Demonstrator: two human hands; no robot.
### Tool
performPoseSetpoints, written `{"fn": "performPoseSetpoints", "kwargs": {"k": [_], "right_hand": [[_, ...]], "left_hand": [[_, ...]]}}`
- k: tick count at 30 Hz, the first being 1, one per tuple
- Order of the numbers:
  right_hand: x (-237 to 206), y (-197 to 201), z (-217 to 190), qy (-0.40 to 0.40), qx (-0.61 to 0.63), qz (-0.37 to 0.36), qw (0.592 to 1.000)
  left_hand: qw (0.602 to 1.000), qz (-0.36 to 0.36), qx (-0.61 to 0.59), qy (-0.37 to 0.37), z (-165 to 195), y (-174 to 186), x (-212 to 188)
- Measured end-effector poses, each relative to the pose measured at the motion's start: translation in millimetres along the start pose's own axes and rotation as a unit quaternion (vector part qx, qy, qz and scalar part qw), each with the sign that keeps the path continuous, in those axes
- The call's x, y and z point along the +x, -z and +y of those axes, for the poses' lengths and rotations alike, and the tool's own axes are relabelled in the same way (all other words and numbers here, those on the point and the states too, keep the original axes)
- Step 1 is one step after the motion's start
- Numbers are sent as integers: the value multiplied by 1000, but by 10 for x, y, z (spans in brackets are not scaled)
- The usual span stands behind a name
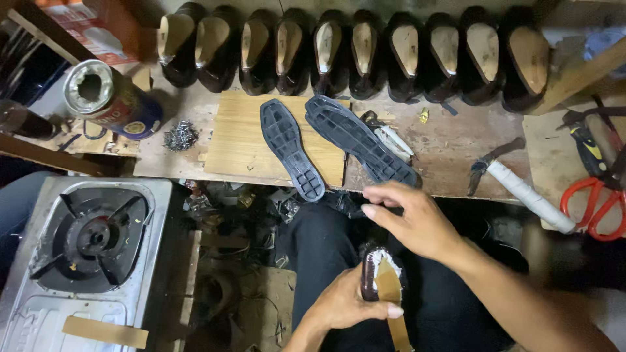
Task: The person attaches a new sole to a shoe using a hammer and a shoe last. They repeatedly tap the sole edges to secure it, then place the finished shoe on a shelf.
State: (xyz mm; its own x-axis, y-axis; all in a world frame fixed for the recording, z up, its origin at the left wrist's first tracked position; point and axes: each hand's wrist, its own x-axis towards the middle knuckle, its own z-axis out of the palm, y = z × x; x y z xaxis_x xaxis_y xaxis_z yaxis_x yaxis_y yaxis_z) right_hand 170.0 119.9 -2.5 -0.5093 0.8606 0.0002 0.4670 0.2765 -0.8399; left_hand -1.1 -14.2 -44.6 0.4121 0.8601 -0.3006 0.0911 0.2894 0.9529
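Observation:
My left hand (345, 301) grips a dark shoe upper on a last (385, 280), bottom side up, with a tan insole showing, resting on my lap. My right hand (411, 218) hovers just above it with fingers loosely curled and holds nothing. Two dark rubber soles (290, 148) (362, 137) lie tread up on the wooden bench (450, 146) in front of me, one on a light wooden board (241, 137).
A row of several dark lasted shoes (352, 55) lines the back of the bench. A tin can (111, 98) and a heap of small nails (179, 135) sit at left, a gas stove (85, 254) lower left. A hammer (521, 186), pliers and orange-handled scissors (596, 202) lie at right.

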Motion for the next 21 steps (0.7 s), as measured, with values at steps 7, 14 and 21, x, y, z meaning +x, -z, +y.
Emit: {"fn": "performPoseSetpoints", "kwargs": {"k": [7,14,21], "right_hand": [[840,12,60,151,-338,121,921],[907,343,32,-89,-228,22,969],[-525,726,345,-106,367,43,923]], "left_hand": [[994,106,-21,-16,-93,-241,-20],[948,205,-238,-50,-126,-369,-40],[949,194,-241,-69,-111,-566,-4]]}}
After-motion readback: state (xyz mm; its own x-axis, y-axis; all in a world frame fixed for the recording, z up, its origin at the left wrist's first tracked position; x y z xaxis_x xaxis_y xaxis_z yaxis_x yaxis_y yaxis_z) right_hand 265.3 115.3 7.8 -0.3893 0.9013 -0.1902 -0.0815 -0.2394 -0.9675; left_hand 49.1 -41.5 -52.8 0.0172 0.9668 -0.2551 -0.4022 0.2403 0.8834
